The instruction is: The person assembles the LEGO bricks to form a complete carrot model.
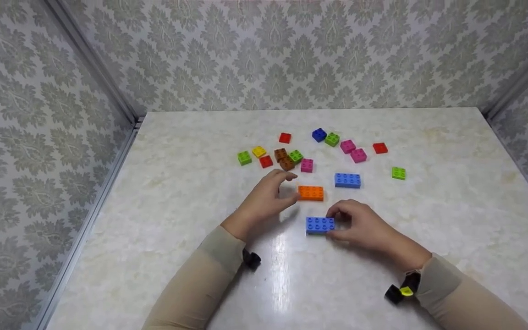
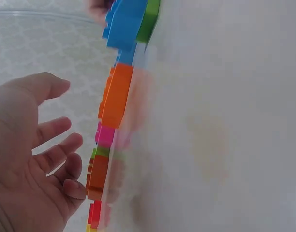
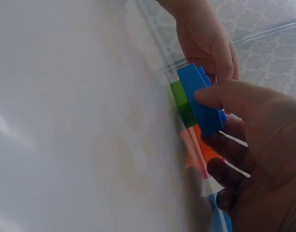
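Observation:
Thumb and fingers of my right hand (image 1: 365, 225) pinch the right end of a blue eight-stud toy brick (image 1: 320, 224) near the front. Beneath that brick sits a green brick (image 3: 183, 104), with part of the blue one overhanging it in the right wrist view. My left hand (image 1: 265, 198) holds nothing, its fingers loosely bent and spread apart from the thumb. In the head view its thumb tip is right at the left end of an orange eight-stud brick (image 1: 310, 193). A second blue eight-stud brick (image 1: 348, 180) lies behind and to the right.
Several small bricks lie scattered farther back, among them brown (image 1: 287, 163), yellow (image 1: 259, 151), pink (image 1: 358, 155) and dark blue (image 1: 319, 134) ones. A light green brick (image 1: 398, 173) lies off to the right. Patterned wall panels (image 1: 300, 55) border the pale table (image 1: 177, 183) at the back and sides.

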Demonstrator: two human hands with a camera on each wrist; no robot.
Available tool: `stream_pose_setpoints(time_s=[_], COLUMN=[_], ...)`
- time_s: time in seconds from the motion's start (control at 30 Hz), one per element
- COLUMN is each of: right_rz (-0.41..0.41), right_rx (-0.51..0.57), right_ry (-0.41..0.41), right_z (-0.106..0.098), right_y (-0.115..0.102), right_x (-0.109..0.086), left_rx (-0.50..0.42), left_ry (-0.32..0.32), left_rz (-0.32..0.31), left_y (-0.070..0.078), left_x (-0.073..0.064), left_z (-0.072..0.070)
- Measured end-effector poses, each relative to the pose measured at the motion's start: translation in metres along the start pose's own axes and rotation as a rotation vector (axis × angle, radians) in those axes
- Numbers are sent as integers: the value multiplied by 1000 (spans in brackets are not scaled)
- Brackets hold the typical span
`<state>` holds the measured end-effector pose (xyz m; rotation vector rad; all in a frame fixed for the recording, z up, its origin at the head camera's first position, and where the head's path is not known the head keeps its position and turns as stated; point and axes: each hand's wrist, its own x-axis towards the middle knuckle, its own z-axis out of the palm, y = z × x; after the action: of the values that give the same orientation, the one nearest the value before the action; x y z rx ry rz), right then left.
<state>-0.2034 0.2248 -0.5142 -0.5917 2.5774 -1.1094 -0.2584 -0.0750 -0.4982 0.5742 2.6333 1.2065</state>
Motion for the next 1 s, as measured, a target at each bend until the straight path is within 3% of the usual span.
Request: stream_pose_setpoints(time_s=[0.2, 0.43, 0.73, 1.0], right_rz=[13, -33, -4, -9], right_rx=[20, 32, 36, 21], right_ry=[1, 49, 45, 46], right_z=[4, 4, 2, 0], right_y=[3, 3, 1, 0], right_x=[-3, -2, 0, 3], left_rx=[-19, 60, 86, 86], left_ry=[-25, -63, -115, -111], left_rz=[-64, -67, -136, -111], left_y=[-1, 4, 9, 12], left_x=[15, 24, 26, 19], left_z=[4, 11, 14, 1])
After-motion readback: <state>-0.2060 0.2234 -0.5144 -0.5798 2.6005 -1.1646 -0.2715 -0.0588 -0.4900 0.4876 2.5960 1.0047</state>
